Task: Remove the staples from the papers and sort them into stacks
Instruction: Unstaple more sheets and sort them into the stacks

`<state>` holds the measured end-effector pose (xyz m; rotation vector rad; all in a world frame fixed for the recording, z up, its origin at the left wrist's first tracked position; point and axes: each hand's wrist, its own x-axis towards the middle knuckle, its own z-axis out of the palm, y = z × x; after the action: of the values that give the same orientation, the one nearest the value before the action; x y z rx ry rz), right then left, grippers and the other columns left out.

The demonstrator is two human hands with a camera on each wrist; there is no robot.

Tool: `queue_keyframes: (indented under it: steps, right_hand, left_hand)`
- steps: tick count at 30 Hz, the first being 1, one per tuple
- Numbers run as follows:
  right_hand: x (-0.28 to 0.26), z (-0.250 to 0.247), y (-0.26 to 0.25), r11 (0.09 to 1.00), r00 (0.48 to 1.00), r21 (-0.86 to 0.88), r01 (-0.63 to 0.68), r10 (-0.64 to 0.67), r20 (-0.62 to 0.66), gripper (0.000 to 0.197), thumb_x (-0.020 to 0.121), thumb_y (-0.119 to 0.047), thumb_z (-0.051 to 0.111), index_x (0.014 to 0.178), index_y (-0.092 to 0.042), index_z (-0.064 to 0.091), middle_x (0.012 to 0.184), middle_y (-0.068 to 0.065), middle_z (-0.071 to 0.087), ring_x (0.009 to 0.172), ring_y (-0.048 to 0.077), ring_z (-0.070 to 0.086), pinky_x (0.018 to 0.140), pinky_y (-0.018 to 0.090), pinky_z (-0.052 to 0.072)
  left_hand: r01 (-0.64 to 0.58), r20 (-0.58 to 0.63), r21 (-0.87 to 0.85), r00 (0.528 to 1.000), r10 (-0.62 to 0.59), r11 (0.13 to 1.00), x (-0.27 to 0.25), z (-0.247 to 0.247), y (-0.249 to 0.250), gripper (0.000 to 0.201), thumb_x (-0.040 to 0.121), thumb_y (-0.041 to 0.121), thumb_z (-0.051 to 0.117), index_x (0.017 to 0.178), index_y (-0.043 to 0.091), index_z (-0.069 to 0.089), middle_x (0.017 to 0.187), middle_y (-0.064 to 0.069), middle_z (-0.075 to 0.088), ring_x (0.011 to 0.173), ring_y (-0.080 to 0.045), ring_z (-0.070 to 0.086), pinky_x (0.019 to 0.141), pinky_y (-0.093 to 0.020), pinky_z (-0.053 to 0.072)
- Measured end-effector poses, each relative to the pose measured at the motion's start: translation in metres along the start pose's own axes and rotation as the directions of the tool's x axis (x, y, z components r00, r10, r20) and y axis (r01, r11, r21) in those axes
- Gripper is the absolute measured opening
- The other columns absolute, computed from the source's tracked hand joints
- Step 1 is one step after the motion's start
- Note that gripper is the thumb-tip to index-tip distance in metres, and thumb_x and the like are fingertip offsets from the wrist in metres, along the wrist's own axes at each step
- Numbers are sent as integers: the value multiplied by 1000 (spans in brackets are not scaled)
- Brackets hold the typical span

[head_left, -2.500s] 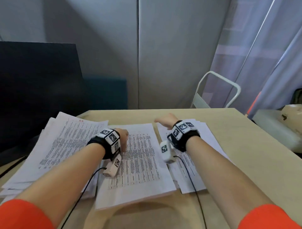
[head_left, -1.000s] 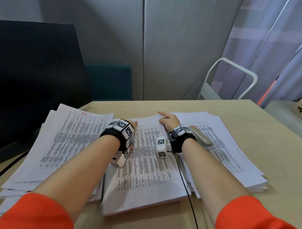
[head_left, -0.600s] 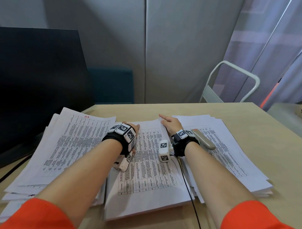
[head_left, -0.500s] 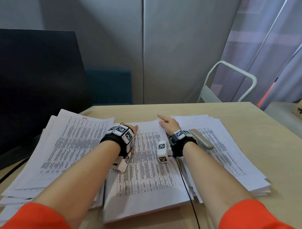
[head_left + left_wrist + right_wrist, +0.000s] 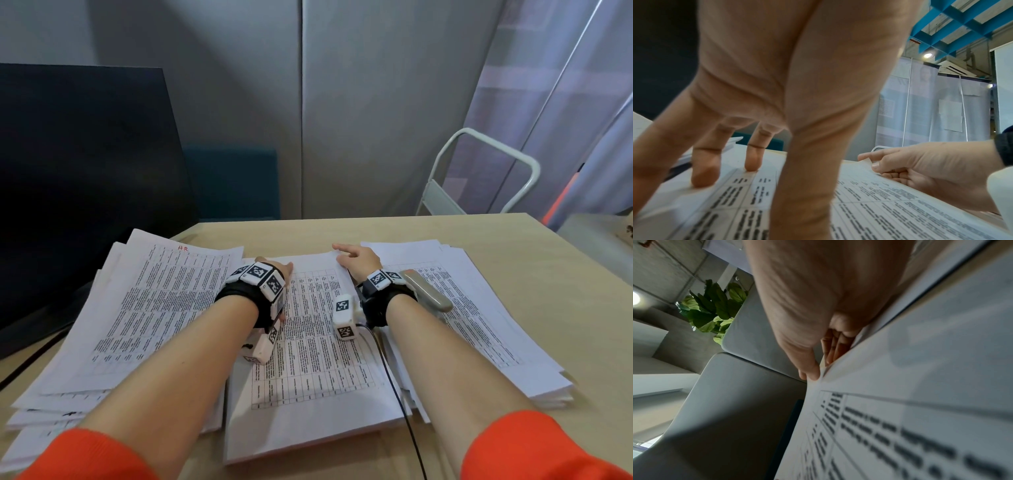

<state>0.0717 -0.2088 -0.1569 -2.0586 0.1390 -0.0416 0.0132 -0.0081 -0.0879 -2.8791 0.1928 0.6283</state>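
Three piles of printed sheets lie on the table: a fanned left stack (image 5: 154,308), a middle stack (image 5: 315,370) and a thick right stack (image 5: 486,329). My left hand (image 5: 286,269) presses the middle stack's far left part with straight fingers (image 5: 752,162). My right hand (image 5: 359,258) pinches the far right corner of that stack's top sheet (image 5: 865,164), thumb (image 5: 809,371) on top and the other fingers curled under the edge. A grey elongated tool (image 5: 426,291) lies on the right stack beside my right wrist. No staple is visible.
A dark monitor (image 5: 85,188) stands at the left edge of the table. A black cable (image 5: 400,404) runs from my right wrist toward me. Bare tabletop (image 5: 531,253) shows at the far right, with a white metal frame (image 5: 479,164) behind it.
Since 2.5 s ago my right hand has settled on the middle stack's far right corner. Over the last second both hands stay almost still; only the head view shifts.
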Motion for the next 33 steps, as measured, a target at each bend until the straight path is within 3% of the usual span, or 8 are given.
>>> queue_keyframes:
  steps: [4, 7, 10, 15, 19, 23, 26, 33]
  right_hand:
    - [0, 2, 2, 994, 998, 93, -57, 54, 29, 24, 85, -4, 61, 97, -23, 69, 79, -2, 62, 79, 20, 60, 78, 34, 54]
    - [-1, 1, -5, 983, 991, 125, -134, 130, 41, 10, 81, -17, 70, 75, -13, 64, 74, 5, 64, 76, 24, 61, 74, 38, 50]
    - [-1, -2, -19, 976, 971, 20, -215, 211, 115, 28, 79, -31, 74, 93, -8, 67, 84, 6, 65, 78, 23, 63, 73, 28, 49]
    - [-14, -5, -30, 959, 965, -227, -168, 207, 163, 26, 82, -24, 74, 69, -8, 57, 67, 3, 52, 59, 17, 49, 53, 24, 36]
    - [-16, -8, -26, 962, 955, -204, -179, 220, 199, 40, 77, -36, 77, 99, -3, 70, 99, 11, 72, 90, 29, 68, 85, 39, 56]
    - [-12, -6, -12, 976, 951, -99, -196, 214, 222, 74, 45, -51, 82, 104, -8, 70, 103, 11, 72, 95, 32, 69, 94, 47, 53]
    - [-23, -10, -15, 984, 957, 34, -176, 162, 242, 56, 52, -41, 87, 92, -7, 70, 101, 17, 73, 92, 34, 70, 94, 50, 53]
    - [-40, -17, -33, 992, 959, -78, -104, 121, 257, 36, 54, -34, 86, 73, -8, 69, 83, 11, 72, 82, 28, 69, 89, 45, 56]
  left_hand:
    - [10, 48, -56, 999, -7, 998, -1, -4, 1, 114, 67, 32, 86, 153, 32, 11, 148, -20, 24, 126, -39, 47, 95, -48, 47]
    - [5, 23, -61, 1000, -3, 998, -1, -4, 1, 115, 61, 32, 89, 150, 32, 17, 143, -19, 31, 118, -40, 52, 91, -49, 51]
    - [1, -2, -76, 1000, -2, 997, -3, -1, 2, 102, 65, 30, 87, 145, 21, 25, 140, -18, 36, 114, -36, 53, 85, -43, 50]
    - [16, -40, -109, 999, -20, 994, -4, 5, 2, 52, 78, 26, 77, 120, 15, 48, 126, -11, 44, 80, -22, 52, 77, -34, 44]
    - [44, -61, -164, 997, -55, 986, -1, 10, 3, 56, 78, 26, 78, 125, 14, 50, 131, -13, 43, 97, -28, 58, 82, -33, 44]
    - [35, -42, -207, 998, -45, 978, -1, 10, 3, 54, 77, 27, 81, 119, 14, 50, 131, -11, 41, 71, -17, 50, 71, -25, 50]
    - [38, -71, -248, 996, -58, 968, 5, 12, 3, 45, 79, 20, 79, 113, 15, 49, 127, -10, 39, 56, -13, 46, 39, -24, 39]
    - [-1, -105, -215, 994, -22, 977, 3, 21, -3, 49, 70, 28, 85, 108, 21, 55, 114, -7, 49, 70, -14, 60, 40, -18, 34]
